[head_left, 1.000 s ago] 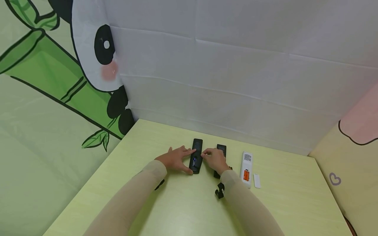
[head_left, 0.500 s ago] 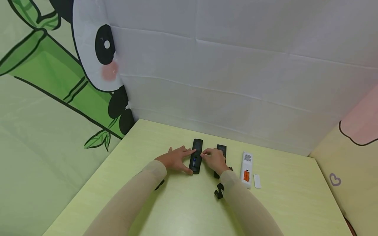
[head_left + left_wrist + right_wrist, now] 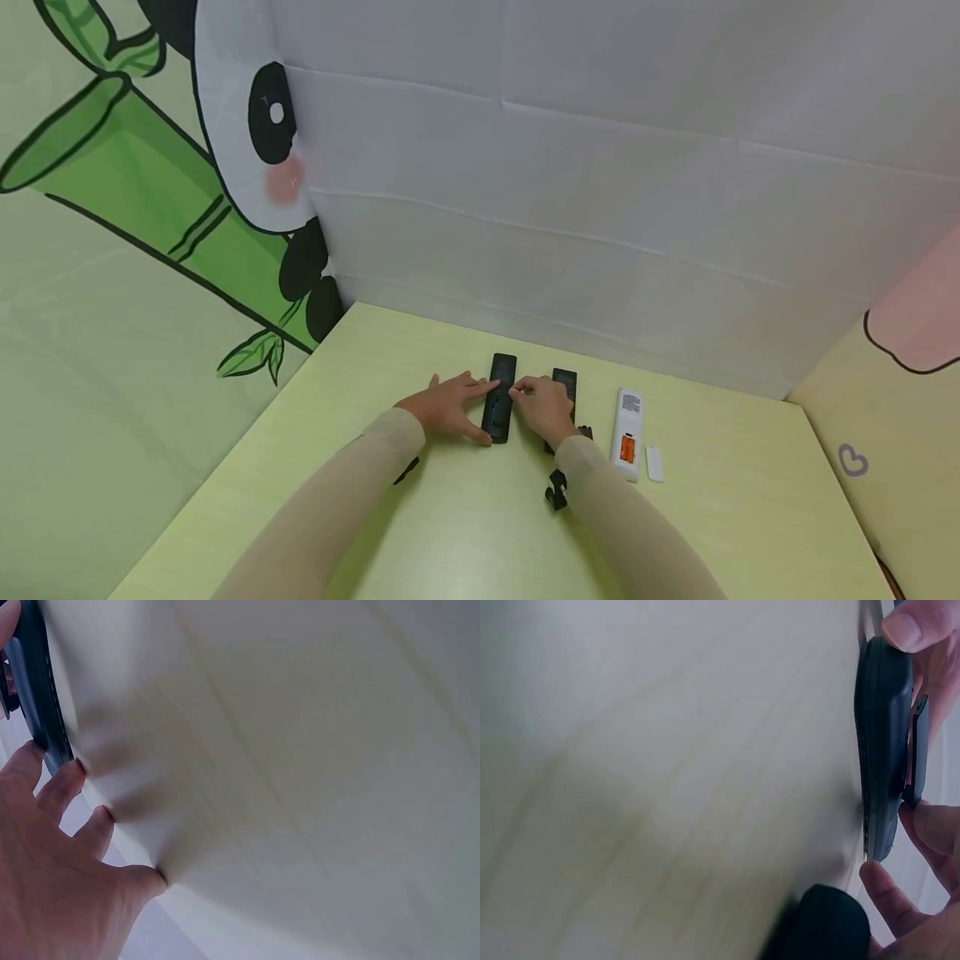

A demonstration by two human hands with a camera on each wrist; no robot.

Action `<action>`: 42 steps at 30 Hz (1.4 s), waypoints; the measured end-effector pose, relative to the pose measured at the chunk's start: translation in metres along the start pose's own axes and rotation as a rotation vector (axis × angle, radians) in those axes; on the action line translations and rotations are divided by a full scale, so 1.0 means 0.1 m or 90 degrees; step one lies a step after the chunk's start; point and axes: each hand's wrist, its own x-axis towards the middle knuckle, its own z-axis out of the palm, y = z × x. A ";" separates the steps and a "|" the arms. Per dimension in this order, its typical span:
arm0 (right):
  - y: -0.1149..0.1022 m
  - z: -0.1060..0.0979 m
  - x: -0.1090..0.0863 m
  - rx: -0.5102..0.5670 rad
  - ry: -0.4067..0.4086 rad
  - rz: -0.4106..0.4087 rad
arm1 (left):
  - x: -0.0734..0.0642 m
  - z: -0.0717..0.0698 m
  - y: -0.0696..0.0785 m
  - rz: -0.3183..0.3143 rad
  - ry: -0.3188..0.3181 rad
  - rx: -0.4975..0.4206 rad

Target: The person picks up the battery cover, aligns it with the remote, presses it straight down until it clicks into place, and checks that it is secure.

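Note:
A black remote control (image 3: pixel 501 371) lies back up on the table, bits of blue showing in its battery compartment. My left hand (image 3: pixel 447 407) holds it steady from the left, fingertips on its back and thumb at its lower end. In the left wrist view, the fingers are spread beside the remote (image 3: pixel 37 682). My right hand (image 3: pixel 546 408) pinches a small black battery cover (image 3: pixel 918 754), tilted and raised over the remote's back in the right wrist view. One right finger touches the remote's end there.
A second black remote (image 3: pixel 565 380) lies partly under my right hand. Farther right, a white remote (image 3: pixel 628 417) shows an orange battery compartment, with its white cover (image 3: pixel 654 463) beside it. A white sheet (image 3: pixel 570 192) stands behind the table.
The black cover has lowered over the remote's compartment, and less of the blue inside shows. My left hand keeps its place; my right hand has barely moved.

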 end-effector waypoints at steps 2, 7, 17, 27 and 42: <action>-0.08 -0.04 -0.05 0.005 -0.002 0.004 | 0.00 0.00 0.00 0.003 0.002 0.000; -0.15 -0.07 -0.11 -0.018 0.020 -0.014 | 0.01 0.00 0.00 0.007 0.001 -0.005; -0.12 -0.04 -0.07 -0.037 0.013 -0.030 | 0.03 -0.01 0.00 -0.004 -0.004 -0.015; -0.13 -0.02 -0.04 -0.049 0.010 -0.045 | 0.07 -0.01 0.01 -0.002 0.004 -0.026; -0.16 -0.01 -0.04 -0.107 0.017 -0.070 | 0.06 -0.02 0.00 0.001 0.007 -0.027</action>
